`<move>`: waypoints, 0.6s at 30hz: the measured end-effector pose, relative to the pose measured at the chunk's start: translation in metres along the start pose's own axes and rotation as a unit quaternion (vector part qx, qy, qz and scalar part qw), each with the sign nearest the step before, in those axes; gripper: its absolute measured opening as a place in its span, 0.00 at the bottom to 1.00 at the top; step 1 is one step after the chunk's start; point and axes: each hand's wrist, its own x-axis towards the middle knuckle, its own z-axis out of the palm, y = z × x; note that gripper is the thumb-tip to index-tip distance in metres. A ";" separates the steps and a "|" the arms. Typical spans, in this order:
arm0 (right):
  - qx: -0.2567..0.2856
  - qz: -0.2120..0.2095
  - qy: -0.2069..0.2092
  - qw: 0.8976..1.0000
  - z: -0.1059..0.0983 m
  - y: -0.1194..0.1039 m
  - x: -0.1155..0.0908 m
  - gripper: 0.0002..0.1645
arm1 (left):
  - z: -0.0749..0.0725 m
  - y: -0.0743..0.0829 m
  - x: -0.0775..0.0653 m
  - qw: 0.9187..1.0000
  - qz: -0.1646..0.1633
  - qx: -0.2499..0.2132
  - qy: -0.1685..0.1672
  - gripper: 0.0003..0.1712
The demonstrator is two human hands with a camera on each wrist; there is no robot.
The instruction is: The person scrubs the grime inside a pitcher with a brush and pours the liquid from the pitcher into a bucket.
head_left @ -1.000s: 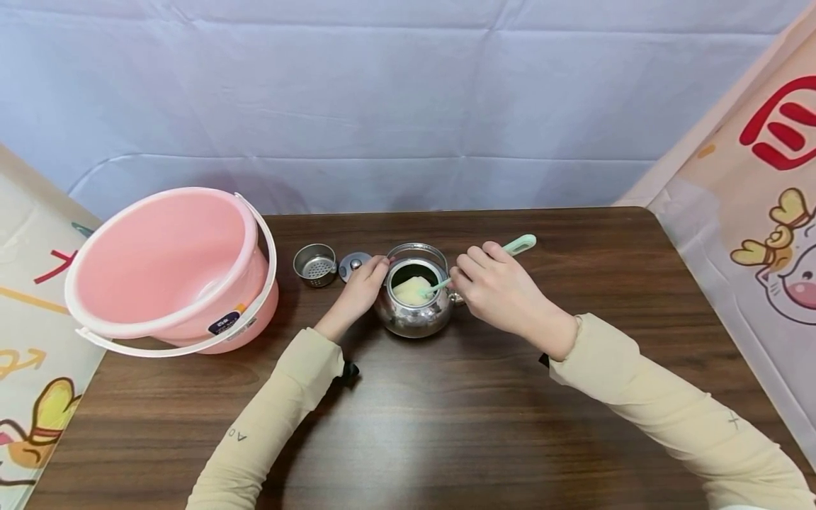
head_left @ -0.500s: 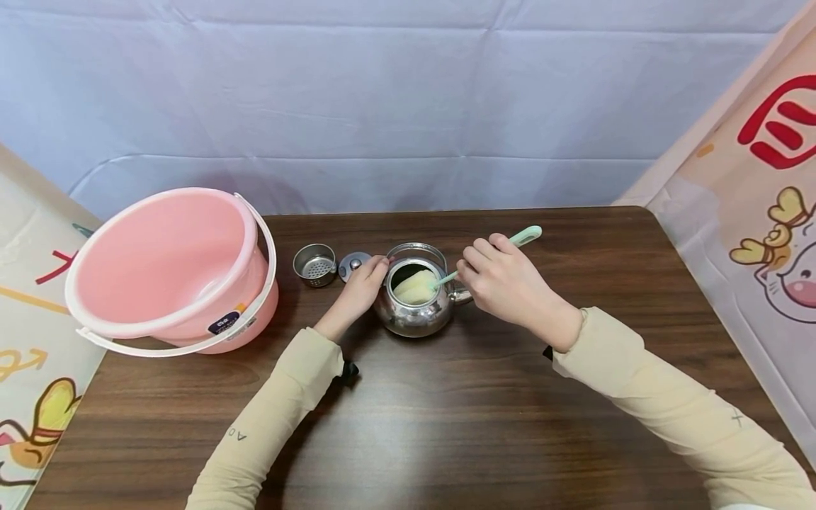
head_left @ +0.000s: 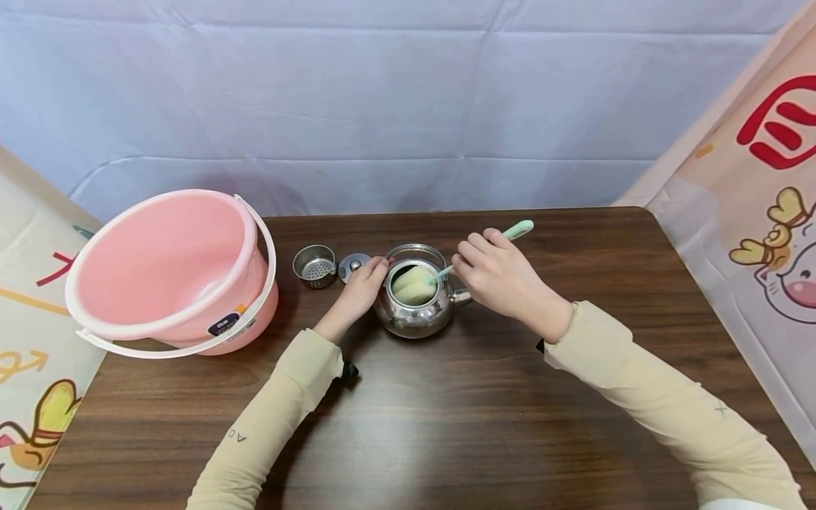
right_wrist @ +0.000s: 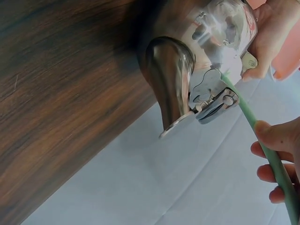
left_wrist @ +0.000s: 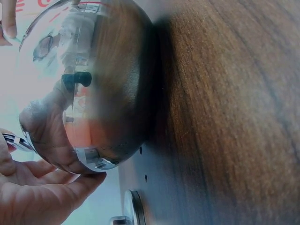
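Observation:
A shiny steel teapot stands uncovered on the table, its spout to the right and its wire handle folded to the back. My left hand holds it by the left side; in the left wrist view its fingers lie against the body near the handle's base. My right hand grips the pale green handle of a sponge brush, which slants down to the left. The brush's pale yellow sponge head sits in the teapot's mouth, its lower part hidden inside.
Left of the teapot lie a round lid with a knob and a small perforated steel strainer. A large pink bucket with a white handle stands at the table's left. Pale cloth hangs behind the brown wooden table.
The right hand moved the brush slightly up and right, then back down and left, and the sponge turned in the teapot's mouth. The left hand and teapot stayed put.

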 end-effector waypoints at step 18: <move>0.002 -0.010 0.013 1.000 0.007 -0.005 0.012 0.10 | 0.001 -0.001 0.001 1.000 -0.009 -0.004 0.001 0.26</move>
